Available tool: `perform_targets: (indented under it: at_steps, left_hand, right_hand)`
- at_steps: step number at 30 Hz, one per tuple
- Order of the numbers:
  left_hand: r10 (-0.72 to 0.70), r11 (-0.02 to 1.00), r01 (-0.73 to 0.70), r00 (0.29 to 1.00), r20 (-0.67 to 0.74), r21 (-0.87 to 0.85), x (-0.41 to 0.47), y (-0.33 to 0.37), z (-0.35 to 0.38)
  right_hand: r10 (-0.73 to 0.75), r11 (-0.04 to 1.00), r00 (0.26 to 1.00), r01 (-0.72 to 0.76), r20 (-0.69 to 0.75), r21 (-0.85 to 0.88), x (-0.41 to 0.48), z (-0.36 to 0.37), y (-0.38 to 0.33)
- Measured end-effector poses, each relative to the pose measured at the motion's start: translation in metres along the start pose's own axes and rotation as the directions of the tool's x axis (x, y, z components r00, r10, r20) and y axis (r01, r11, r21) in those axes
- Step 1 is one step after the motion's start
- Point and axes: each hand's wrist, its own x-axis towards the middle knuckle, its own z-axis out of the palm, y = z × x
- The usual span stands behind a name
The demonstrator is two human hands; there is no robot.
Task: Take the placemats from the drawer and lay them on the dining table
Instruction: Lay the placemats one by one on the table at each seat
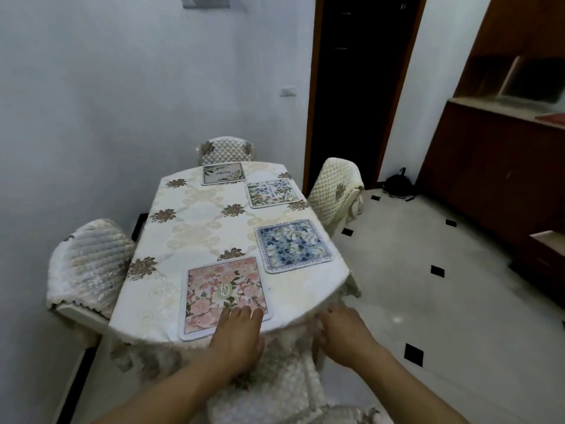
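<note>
Several square floral placemats lie flat on the dining table (pixel 195 228), which wears a cream cloth with brown flowers. A pink one (pixel 223 289) lies at the near edge, a blue one (pixel 293 246) at the right edge, a green-and-blue one (pixel 273 193) farther along the right, and a pale one (pixel 223 173) at the far end. My left hand (pixel 237 338) rests with straight fingers on the pink mat's near edge. My right hand (pixel 342 335) grips the hanging tablecloth at the table's near right corner.
Quilted-cover chairs stand at the left (pixel 88 264), the far end (pixel 226 149), the right (pixel 337 191) and right below me (pixel 275 390). A white wall runs along the left. A dark doorway (pixel 357 87) and a brown wooden cabinet (pixel 501 166) stand to the right, across tiled floor.
</note>
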Motion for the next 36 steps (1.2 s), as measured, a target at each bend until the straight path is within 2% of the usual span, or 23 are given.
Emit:
perform_targets:
  at_steps: [3,8,11,13,19,31,36]
  left_hand:
    - [-0.007,1.0,0.007,1.0,-0.02,-0.023,0.015,0.072,0.0]
    - [0.024,0.999,-0.025,0.999,-0.027,-0.046,0.03,0.198,-0.003]
    - [-0.01,0.997,0.009,1.0,-0.013,-0.072,0.034,0.246,-0.006]
    - [-0.034,0.997,0.037,0.998,0.048,-0.072,0.042,0.264,-0.006]
    - [-0.059,0.998,0.062,0.992,0.113,-0.025,0.087,0.287,-0.008]
    - [-0.161,0.987,0.162,0.986,0.038,-0.017,0.251,0.267,0.019]
    - [-0.285,0.958,0.288,0.952,0.108,-0.014,0.29,0.248,0.014]
  right_hand:
    - [-0.022,1.0,1.0,0.022,-0.009,0.01,-0.04,-0.008,0.062]
    - [0.021,0.998,0.998,-0.018,0.052,-0.052,-0.101,-0.008,0.18]
    - [0.048,0.997,0.998,-0.045,0.044,-0.067,-0.121,-0.015,0.229]
    - [0.039,0.998,0.999,-0.037,0.025,-0.059,-0.124,-0.02,0.252]
    - [-0.009,0.999,0.999,0.01,0.043,-0.039,-0.094,-0.029,0.297]
    - [-0.162,0.976,0.983,0.173,0.088,-0.134,0.082,-0.051,0.359]
    - [-0.241,0.958,0.964,0.255,0.111,-0.129,0.147,-0.052,0.366]
